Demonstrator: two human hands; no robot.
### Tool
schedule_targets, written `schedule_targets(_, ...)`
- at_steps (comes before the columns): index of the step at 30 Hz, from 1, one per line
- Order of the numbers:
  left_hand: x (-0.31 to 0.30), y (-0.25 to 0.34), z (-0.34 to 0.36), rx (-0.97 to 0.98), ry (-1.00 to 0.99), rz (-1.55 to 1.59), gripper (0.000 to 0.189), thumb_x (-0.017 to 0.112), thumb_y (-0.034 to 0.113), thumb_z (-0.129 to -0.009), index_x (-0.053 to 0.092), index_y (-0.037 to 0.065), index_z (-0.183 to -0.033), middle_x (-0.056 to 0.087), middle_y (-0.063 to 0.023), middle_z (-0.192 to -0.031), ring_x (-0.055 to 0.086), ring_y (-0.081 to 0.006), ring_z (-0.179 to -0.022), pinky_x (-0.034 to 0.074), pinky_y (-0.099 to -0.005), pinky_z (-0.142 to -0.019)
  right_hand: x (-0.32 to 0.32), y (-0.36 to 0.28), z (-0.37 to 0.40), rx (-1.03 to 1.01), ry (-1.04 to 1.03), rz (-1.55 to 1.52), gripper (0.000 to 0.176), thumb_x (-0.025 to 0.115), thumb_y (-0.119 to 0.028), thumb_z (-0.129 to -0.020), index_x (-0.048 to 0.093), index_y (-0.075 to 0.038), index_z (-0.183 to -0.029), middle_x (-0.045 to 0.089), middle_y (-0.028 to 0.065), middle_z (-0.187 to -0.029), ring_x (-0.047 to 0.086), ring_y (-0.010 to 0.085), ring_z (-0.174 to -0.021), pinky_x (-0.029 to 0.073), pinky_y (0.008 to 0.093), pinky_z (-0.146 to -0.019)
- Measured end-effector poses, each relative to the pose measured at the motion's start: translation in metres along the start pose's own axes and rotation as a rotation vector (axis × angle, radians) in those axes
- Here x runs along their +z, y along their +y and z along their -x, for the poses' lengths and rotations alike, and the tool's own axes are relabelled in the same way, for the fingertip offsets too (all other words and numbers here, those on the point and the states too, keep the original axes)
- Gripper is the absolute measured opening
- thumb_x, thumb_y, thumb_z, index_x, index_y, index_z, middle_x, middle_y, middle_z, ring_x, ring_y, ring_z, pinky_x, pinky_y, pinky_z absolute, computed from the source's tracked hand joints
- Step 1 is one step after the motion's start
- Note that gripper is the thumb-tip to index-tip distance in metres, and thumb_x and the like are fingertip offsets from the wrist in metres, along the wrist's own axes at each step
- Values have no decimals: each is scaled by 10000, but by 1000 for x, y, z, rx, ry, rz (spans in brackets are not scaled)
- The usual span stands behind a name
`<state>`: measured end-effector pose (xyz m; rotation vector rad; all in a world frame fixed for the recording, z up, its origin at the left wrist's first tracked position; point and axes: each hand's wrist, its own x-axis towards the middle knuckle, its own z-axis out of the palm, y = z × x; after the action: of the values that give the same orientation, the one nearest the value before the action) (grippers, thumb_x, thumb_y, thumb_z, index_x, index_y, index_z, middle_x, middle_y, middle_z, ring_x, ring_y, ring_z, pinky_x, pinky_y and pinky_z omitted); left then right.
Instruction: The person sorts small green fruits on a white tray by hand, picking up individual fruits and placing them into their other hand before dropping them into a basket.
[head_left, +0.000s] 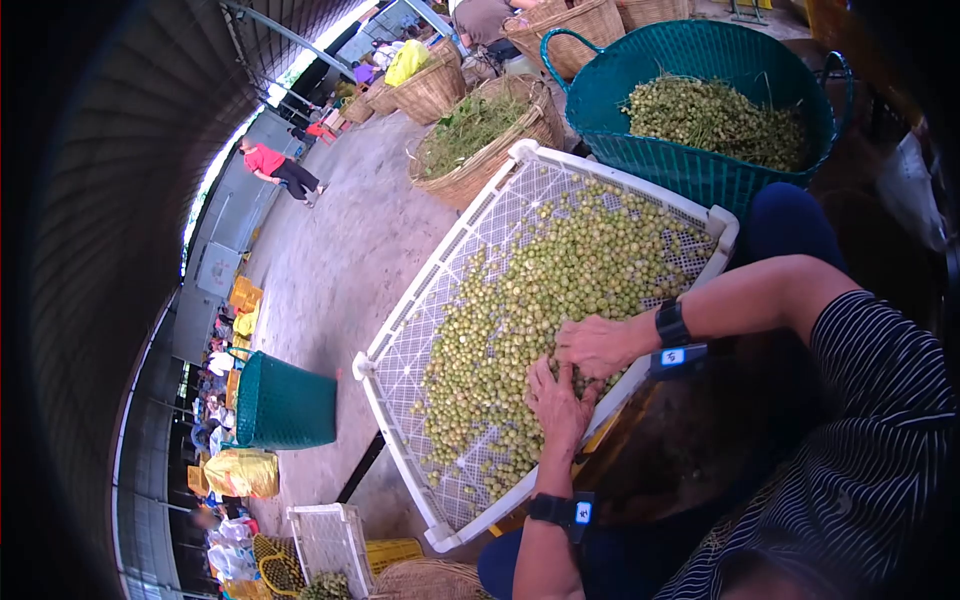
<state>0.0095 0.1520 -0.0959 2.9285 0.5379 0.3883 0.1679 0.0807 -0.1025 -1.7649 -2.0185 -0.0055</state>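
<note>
A white plastic tray (412, 300) with a mesh bottom holds a spread of small round green fruits (540, 290). My left hand (560, 402) and my right hand (600, 343) are close together over the fruits near the tray's near edge. Both have their fingers bent down among the fruits. Whatever lies under the fingertips is hidden, so a hold on any fruit cannot be made out. Dark bands circle both wrists.
A teal basket (610, 105) with stemmed fruits stands beyond the tray, beside a wicker basket (540, 125) of green stems. Another teal basket (290, 400) stands on the floor at left. A person in red (265, 160) is farther off.
</note>
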Motion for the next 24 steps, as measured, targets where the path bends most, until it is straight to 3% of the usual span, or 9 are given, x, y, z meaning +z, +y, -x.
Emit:
schedule_targets(7,3,-6,1,18,-1,3,441,670,258,-729,580,113,-1136,388,-182,-1296,340,-344,-1227,308,-469,-973,-31,25,32,32,-73,128,138,532,-144,-633,610,-37,-672,603,136,-774,552,323,-813,466,456,-581)
schedule_targets(9,4,-12,0,20,-37,92,413,639,214,-757,565,146,-1157,361,-166,-1317,303,-344,-1253,308,-555,-944,-36,33,39,96,-78,156,129,537,-139,-632,615,-40,-662,601,134,-769,554,326,-811,471,452,-583)
schedule_targets(10,5,-13,-1,19,-37,91,413,639,214,-757,565,146,-1157,361,-166,-1317,303,-344,-1253,308,-555,-944,-37,37,41,96,-77,154,129,537,-139,-632,615,-40,-662,601,134,-769,554,326,-811,471,452,-583)
schedule_targets(13,9,-19,0,40,12,57,384,626,166,-758,578,147,-1138,399,-163,-1273,349,-340,-1216,360,-500,-919,-36,43,41,84,-14,252,108,555,-137,-626,613,-46,-638,601,138,-727,582,327,-764,477,432,-555)
schedule_targets(16,4,-24,-5,41,25,21,366,611,124,-756,586,142,-1120,436,-156,-1226,402,-337,-1162,398,-463,-876,-38,43,34,131,-112,321,90,572,-136,-615,605,-53,-622,594,142,-666,608,317,-682,477,415,-511)
schedule_targets(18,2,-23,-4,-27,15,-21,360,611,94,-734,614,122,-1092,479,-174,-1195,440,-333,-1122,407,-403,-904,-39,42,37,28,-8,364,86,579,-131,-609,600,-48,-616,598,141,-635,617,313,-611,479,412,-488)
schedule_targets(19,2,-24,-3,-31,14,-19,360,611,94,-734,614,122,-1092,479,-174,-1195,440,-333,-1122,407,-403,-904,-39,41,36,26,-11,363,86,579,-131,-609,600,-48,-616,598,141,-635,617,313,-611,479,412,-488)
schedule_targets(21,-1,-25,-3,49,92,-24,316,586,82,-745,618,118,-1058,500,-150,-1102,476,-331,-1033,446,-423,-784,-41,42,35,58,-40,331,94,579,-133,-612,599,-42,-618,600,130,-627,617,306,-610,483,414,-499)
schedule_targets(24,-11,-24,-2,-32,5,-21,320,605,69,-721,636,113,-1036,531,-140,-1073,489,-327,-1020,439,-397,-829,-43,41,32,89,-55,376,101,579,-142,-614,598,-43,-616,604,130,-632,618,308,-616,479,417,-499)
